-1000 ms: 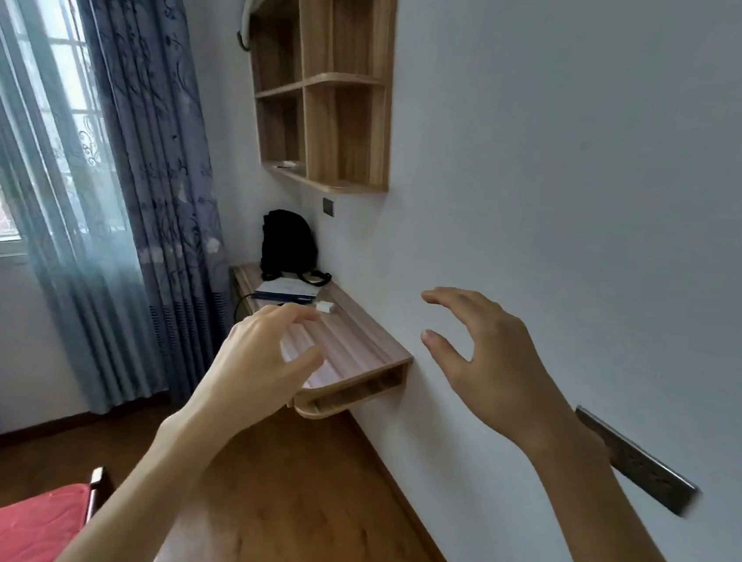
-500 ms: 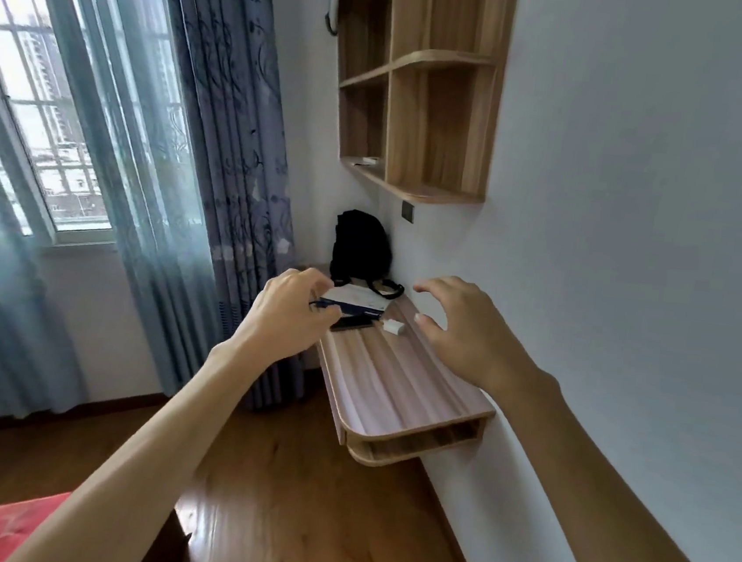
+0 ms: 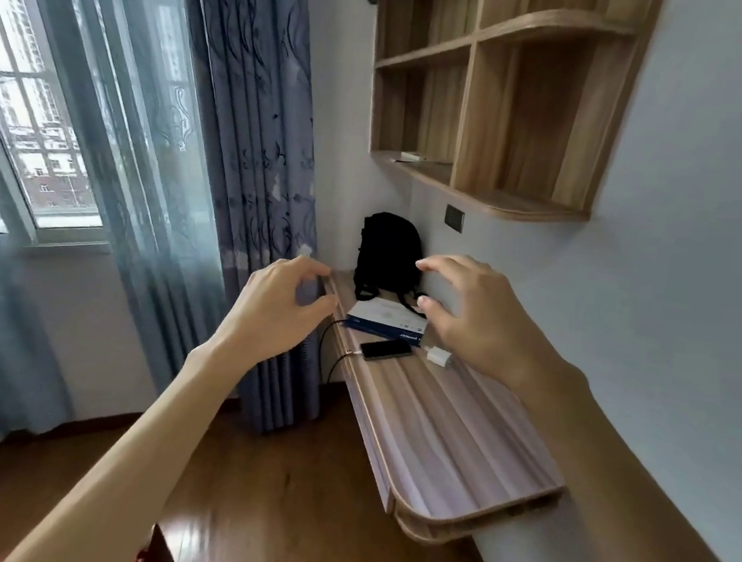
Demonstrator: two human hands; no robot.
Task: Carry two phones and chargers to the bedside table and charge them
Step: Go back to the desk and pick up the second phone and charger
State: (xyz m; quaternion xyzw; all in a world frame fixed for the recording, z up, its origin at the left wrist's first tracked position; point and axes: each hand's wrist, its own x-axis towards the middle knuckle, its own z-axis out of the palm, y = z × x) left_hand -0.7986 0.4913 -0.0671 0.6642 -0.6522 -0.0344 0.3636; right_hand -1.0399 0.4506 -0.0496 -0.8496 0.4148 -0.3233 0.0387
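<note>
Both arms reach out towards the long wall-mounted wooden desk shelf (image 3: 458,436). The left hand (image 3: 279,312) hovers off the shelf's outer edge, its fingers loosely curled with thumb and forefinger apart, gripping nothing. The right hand (image 3: 479,319) hangs over the shelf with its fingers spread and arched, thumb held wide of them, also holding nothing.

Just below and between the two thumbs lies a flat dark rectangular phone (image 3: 385,350) on the wood. A thin black cable (image 3: 329,354) leaves its end nearest the left fingers and drops over the shelf edge. A small white charger plug (image 3: 436,356) sits just under the right thumb, beside the phone's other end. I see only this one phone.

Between the two sets of fingertips rests a flat blue-and-white cardboard box (image 3: 385,321), and beyond them a black fabric backpack (image 3: 388,250) stands against the wall. Above the right fingers hangs a wooden open wall cabinet (image 3: 494,88), with a dark wall socket (image 3: 453,218) below it. Past the left fingers falls a blue patterned curtain (image 3: 256,131).
</note>
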